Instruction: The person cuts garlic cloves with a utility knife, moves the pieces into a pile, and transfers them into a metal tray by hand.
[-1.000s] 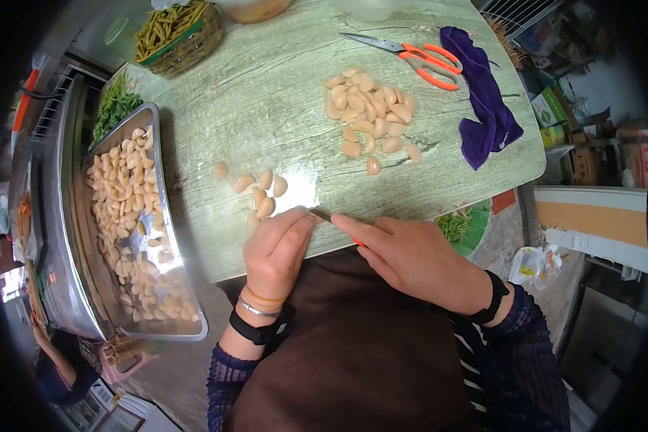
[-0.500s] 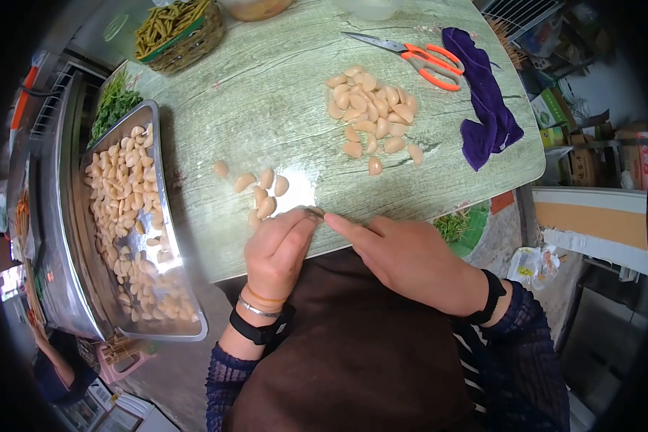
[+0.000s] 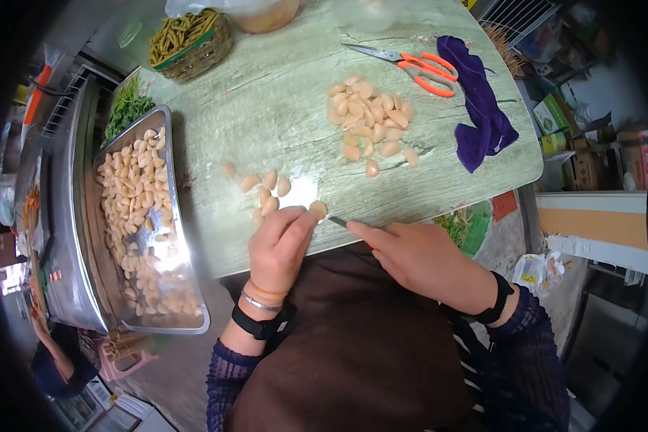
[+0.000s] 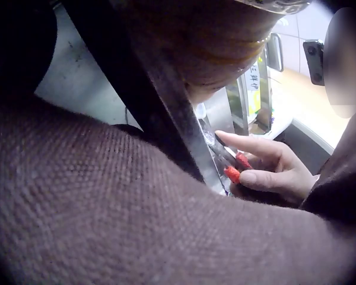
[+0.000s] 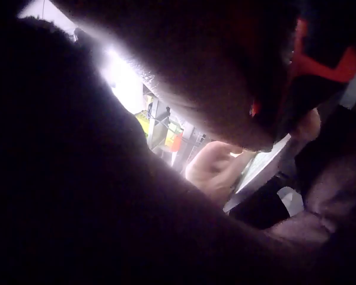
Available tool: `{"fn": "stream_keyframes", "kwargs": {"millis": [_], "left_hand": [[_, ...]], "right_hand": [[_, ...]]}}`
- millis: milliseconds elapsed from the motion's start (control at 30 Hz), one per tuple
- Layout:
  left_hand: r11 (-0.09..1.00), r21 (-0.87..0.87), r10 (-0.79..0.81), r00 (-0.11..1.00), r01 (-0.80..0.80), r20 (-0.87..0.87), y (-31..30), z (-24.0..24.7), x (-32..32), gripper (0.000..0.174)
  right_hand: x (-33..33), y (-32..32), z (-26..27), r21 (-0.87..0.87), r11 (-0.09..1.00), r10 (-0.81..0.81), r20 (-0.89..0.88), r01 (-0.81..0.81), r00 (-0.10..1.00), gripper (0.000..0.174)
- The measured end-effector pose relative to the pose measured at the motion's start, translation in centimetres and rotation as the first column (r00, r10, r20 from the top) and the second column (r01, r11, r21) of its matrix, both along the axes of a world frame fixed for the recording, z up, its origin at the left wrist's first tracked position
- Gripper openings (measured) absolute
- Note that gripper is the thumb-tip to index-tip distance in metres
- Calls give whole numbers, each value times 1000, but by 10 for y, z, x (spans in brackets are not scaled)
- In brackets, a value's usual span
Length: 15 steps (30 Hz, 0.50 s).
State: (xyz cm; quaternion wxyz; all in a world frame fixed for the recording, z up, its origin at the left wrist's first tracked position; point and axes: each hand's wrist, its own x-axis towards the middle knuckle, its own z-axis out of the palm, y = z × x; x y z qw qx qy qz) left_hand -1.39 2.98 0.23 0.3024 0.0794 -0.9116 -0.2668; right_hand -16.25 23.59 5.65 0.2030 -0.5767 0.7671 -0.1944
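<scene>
At the table's near edge my left hand (image 3: pixel 275 246) pinches a pale peeled garlic clove (image 3: pixel 317 209) between thumb and fingertips. My right hand (image 3: pixel 428 261) grips a small knife (image 3: pixel 336 221), its forefinger stretched along the dark blade. The blade points at the clove, with a small gap between them. Red shows on the knife's handle (image 4: pixel 232 174) in the left wrist view. Several loose cloves (image 3: pixel 270 205) lie just beyond my left hand. Farther off, a larger pile of cloves (image 3: pixel 367 111) is on the table. The right wrist view is mostly dark.
A metal tray (image 3: pixel 171 155) of cloves stands at the left, beside green herbs (image 3: pixel 128 106). Orange-handled scissors (image 3: pixel 428 74) and a purple cloth (image 3: pixel 479 108) lie at the far right. A basket of green pods (image 3: pixel 187 47) stands at the back left of the table (image 3: pixel 230 115).
The knife has drawn back to the right from my left fingertips, and the clove there now shows. My left hand has stayed almost in place. The head view has shifted slightly.
</scene>
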Motion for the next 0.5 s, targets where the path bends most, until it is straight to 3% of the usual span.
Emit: {"fn": "stream_keyframes", "kwargs": {"millis": [100,233,300,333,367,433,467,500], "left_hand": [[1000,-16,-13,999,13,49,-1,-7,-11,30],[992,126,-3,1000,1,8,7,-1,-45,38],[959,277,41,997,-60,73,8,2,-41,43],[963,265,41,999,-43,14,4,6,-33,34],[876,472,74,995,-97,67,-2,7,-19,28],[567,794,111,975,-221,193,-16,11,12,19],[259,957,63,991,-132,120,-30,15,26,23],[-85,996,47,998,-26,30,-40,20,37,31]], "right_hand": [[-6,6,-7,-139,982,-121,78,131,990,50],[-8,4,-1,-242,934,-220,187,262,957,48],[-8,4,-2,-239,947,-183,142,213,973,48],[-8,3,-3,-239,953,-161,126,187,979,48],[-7,1,-3,-207,961,-155,139,181,978,48],[-5,-4,-1,-140,977,-137,171,162,976,49],[-4,-6,-2,-131,978,-139,185,165,973,49],[-4,-8,-4,-120,979,-141,197,167,970,49]]}}
